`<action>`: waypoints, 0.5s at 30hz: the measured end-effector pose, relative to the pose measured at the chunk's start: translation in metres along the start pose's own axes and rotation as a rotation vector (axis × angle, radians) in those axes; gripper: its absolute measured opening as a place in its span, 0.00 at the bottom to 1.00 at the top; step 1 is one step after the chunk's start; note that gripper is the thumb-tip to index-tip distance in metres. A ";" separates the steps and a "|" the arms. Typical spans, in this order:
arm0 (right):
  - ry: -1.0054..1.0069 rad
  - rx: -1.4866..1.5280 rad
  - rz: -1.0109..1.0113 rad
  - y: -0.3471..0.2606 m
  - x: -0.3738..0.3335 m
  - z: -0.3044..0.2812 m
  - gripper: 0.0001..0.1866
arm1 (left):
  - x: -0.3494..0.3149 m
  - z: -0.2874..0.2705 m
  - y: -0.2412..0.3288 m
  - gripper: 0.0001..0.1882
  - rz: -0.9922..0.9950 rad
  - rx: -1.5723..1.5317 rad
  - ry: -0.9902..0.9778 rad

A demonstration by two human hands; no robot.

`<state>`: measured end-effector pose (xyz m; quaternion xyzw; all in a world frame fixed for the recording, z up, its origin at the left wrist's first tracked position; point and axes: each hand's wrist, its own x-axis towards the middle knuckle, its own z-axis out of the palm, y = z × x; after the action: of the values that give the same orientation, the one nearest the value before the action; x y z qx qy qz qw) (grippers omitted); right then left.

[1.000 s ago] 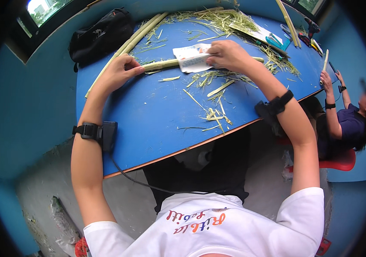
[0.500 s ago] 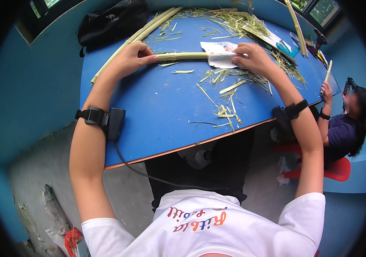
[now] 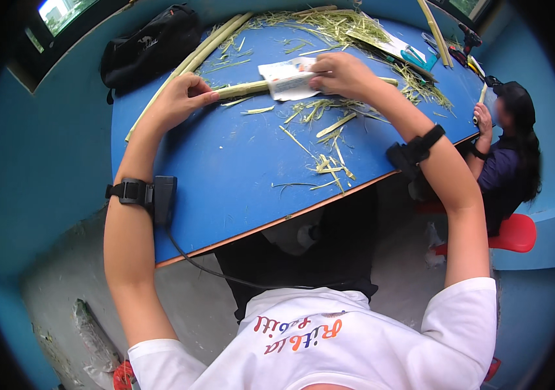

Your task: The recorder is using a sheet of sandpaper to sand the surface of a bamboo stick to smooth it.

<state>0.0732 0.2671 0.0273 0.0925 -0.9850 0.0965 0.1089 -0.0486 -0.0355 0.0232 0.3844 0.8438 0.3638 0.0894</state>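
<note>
A pale green peeled stalk [image 3: 245, 89], perhaps bamboo, lies crosswise before me over the blue table [image 3: 225, 175]. My left hand [image 3: 183, 101] pinches its left end between thumb and fingers. Around the stalk's middle is folded a white printed sheet [image 3: 287, 79], its material unclear. My right hand [image 3: 343, 75] is closed on the right edge of that sheet, over the stalk. The stalk's right end sticks out beyond my right wrist; the part under the sheet is hidden.
Long stalks [image 3: 189, 65] lie along the table's left side, beside a black bag [image 3: 150, 49]. Shavings [image 3: 336, 29] are heaped at the back and scattered nearer. At far right are teal-handled scissors [image 3: 414, 55] and a drill [image 3: 469, 39]. A seated person [image 3: 515, 143] holds a stick.
My right hand and the sheet have slid leftward along the stalk, baring its right end. My left hand keeps its pinch. The whole view has shifted a little.
</note>
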 end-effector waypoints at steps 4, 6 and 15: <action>0.037 0.108 0.186 0.057 -0.057 -0.027 0.14 | -0.003 -0.001 0.001 0.13 -0.011 -0.030 0.017; 0.040 0.116 0.241 0.075 -0.079 -0.037 0.14 | -0.002 0.001 0.005 0.14 -0.010 -0.017 0.017; -0.034 0.043 0.135 0.020 -0.026 -0.019 0.16 | -0.001 0.000 -0.002 0.13 0.011 -0.014 -0.001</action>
<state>0.0976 0.2942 0.0358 0.0297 -0.9884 0.1234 0.0832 -0.0491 -0.0366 0.0219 0.3884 0.8391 0.3700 0.0905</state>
